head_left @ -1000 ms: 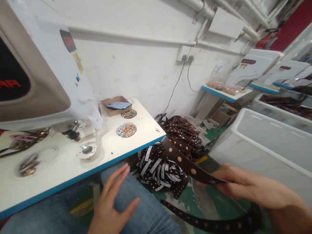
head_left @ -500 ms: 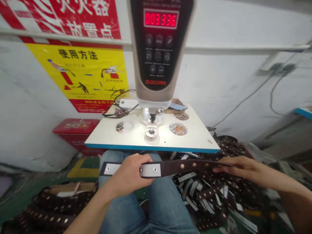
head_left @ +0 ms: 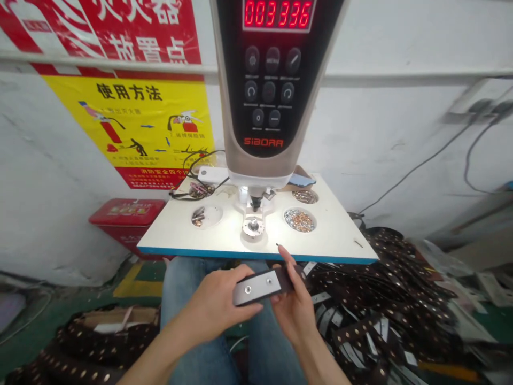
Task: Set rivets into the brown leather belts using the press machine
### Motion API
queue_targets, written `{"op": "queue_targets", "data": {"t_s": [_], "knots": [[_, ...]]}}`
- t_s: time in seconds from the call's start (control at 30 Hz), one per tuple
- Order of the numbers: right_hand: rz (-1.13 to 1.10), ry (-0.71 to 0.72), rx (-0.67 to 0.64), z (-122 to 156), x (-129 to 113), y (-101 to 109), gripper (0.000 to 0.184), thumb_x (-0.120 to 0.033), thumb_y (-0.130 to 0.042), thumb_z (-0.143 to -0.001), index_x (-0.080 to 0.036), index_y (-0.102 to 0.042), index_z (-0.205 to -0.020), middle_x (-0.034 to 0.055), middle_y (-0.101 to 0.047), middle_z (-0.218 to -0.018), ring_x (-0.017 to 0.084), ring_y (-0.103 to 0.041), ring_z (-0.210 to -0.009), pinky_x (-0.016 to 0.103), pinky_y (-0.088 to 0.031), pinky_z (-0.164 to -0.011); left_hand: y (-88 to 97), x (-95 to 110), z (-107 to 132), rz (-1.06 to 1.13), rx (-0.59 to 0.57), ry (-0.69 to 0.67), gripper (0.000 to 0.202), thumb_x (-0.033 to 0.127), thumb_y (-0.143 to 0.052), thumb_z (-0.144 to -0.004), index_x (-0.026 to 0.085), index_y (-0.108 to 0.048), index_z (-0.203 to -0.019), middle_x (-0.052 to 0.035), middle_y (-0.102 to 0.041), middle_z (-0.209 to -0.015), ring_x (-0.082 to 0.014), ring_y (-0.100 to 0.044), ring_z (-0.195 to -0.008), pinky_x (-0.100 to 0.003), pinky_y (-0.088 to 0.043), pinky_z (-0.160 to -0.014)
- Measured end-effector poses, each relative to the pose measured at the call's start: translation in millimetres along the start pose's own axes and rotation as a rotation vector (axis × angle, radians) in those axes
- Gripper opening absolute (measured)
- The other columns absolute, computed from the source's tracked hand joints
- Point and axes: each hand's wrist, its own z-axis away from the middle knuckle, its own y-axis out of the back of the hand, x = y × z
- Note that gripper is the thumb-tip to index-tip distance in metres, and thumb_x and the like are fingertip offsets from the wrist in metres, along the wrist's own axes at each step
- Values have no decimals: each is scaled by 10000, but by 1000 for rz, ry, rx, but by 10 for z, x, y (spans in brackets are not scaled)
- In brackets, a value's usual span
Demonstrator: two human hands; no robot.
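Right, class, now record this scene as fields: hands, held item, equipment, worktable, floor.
Left hand: grips dark brown strap
Right hand: grips the same strap
Held item: strap's pale strip bears two metal fasteners
Equipment: riveting machine, display reads 003336
Worktable: recesses hold small metal parts
Floor: studded straps heaped at left and right

The flat dark-brown strap (head_left: 286,279) bears a pale-grey rectangular patch (head_left: 258,286) with silvery round snaps (head_left: 248,289); small silver-and-copper metal rivets (head_left: 300,220) mottle the cream tabletop (head_left: 336,238) near its right edge — the front edge is blue.
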Motion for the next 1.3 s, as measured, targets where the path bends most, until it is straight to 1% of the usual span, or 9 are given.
{"op": "queue_targets", "data": {"t_s": [0.07, 0.2, 0.3, 0.43, 0.53, 0.8, 0.97, 1.13, 1.3], "knots": [[221, 139, 16, -187, -195, -5, 370, -465, -740, -750, -276, -679, -1063, -17, -606, -747, 139, -544, -657, 242, -444, -594, 115, -132, -52, -6, 32, 20, 267, 263, -728, -731, 231, -656, -986, 19, -721, -915, -188, -652, -799, -235, -444, -669], [704, 454, -69, -582, -436, -106, 229, -428, -642, -829, -210, -672, -896, 21, -651, -850, 192, -588, -785, 298, -470, -694, 327, -369, -317, -64, 173, -70, 458, 381, -748, -756, 260, -633, -1183, -22, -690, -1160, -238, -638, -1032, -313, -466, -915], [837, 576, -71, -889, -469, -219, 226, -428, -592, -845, -204, -621, -842, 17, -633, -821, 204, -588, -798, 321, -459, -749, 434, -506, -606, -194, 211, -110, 546, 419, -733, -777, 261, -589, -1279, -60, -663, -1208, -272, -619, -1075, -356, -467, -928], [804, 415, -94, -1133, -439, -268, 240, -460, -549, -854, -221, -564, -870, -46, -543, -608, 176, -545, -593, 306, -441, -634, 511, -663, -879, -270, 157, -90, 492, 384, -665, -848, 260, -563, -1313, -80, -667, -1154, -278, -618, -1041, -359, -478, -869], [819, 338, -150, -1147, -440, -255, 231, -458, -526, -874, -230, -551, -895, -76, -486, -522, 168, -530, -550, 304, -441, -646, 524, -751, -936, -250, 107, -94, 484, 386, -649, -857, 252, -564, -1314, -81, -676, -1107, -266, -625, -991, -354, -475, -855], [823, 319, -129, -1143, -448, -269, 286, -506, -541, -852, -221, -553, -877, -76, -468, -509, 159, -509, -509, 294, -430, -579, 516, -830, -950, -191, 99, -130, 470, 406, -640, -856, 263, -579, -1300, -66, -687, -1046, -239, -632, -938, -322, -480, -836], [676, 412, -47, -989, -487, -369, 283, -504, -572, -848, -221, -573, -853, -64, -491, -549, 138, -492, -500, 274, -423, -535, 482, -695, -832, -197, 217, -222, 484, 448, -634, -861, 232, -586, -1292, -84, -674, -1129, -255, -625, -1014, -332, -493, -854], [686, 238, -258, -652, -565, -330, 259, -438, -707, -759, -239, -600, -884, -21, -640, -713, 167, -601, -595, 282, -474, -559, 299, -536, -593, -249, 221, -385, 554, 428, -643, -860, 190, -521, -1346, -89, -668, -1046, -217, -643, -906, -302, -528, -760], [775, 309, -135, -818, -585, -238, 197, -406, -682, -778, -233, -631, -858, -22, -612, -721, 168, -592, -624, 310, -484, -646, 367, -627, -680, -379, 292, -348, 480, 376, -634, -876, 186, -556, -1310, -110, -655, -1142, -264, -607, -1026, -389, -484, -895]]}}
